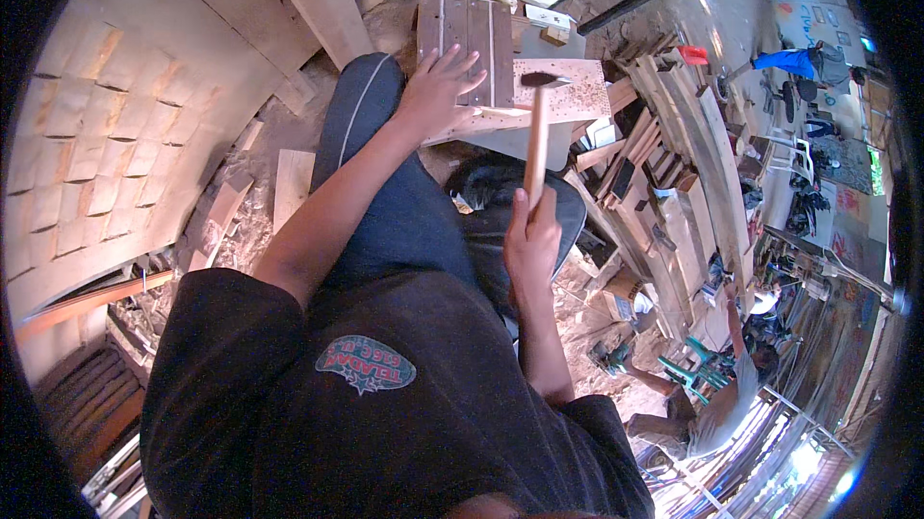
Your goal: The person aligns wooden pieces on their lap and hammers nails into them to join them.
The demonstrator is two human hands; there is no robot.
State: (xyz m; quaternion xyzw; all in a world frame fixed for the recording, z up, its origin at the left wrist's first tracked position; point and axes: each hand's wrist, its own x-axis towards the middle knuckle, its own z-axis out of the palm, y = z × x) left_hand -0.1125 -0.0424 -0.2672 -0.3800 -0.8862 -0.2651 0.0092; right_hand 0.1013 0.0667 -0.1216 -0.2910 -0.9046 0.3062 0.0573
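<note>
The hammer [538, 129] has a smooth, pale wooden handle [535, 158] and a dark metal head [543, 79]; matt brown wooden slats [479, 24] overlap the left edge of a rough-looking, speckled pale board [582, 91].

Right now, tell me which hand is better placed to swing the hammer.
Probably the right hand: it already grips the hammer by its handle. The left hand, fingers spread over the brown planks, seems better placed to steady them.

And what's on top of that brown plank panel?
The left hand is spread over the near left part of the brown plank panel. Beyond the fingers, the planks are visible. The surface directly beneath the palm is covered, so I can't tell what's there.
</note>
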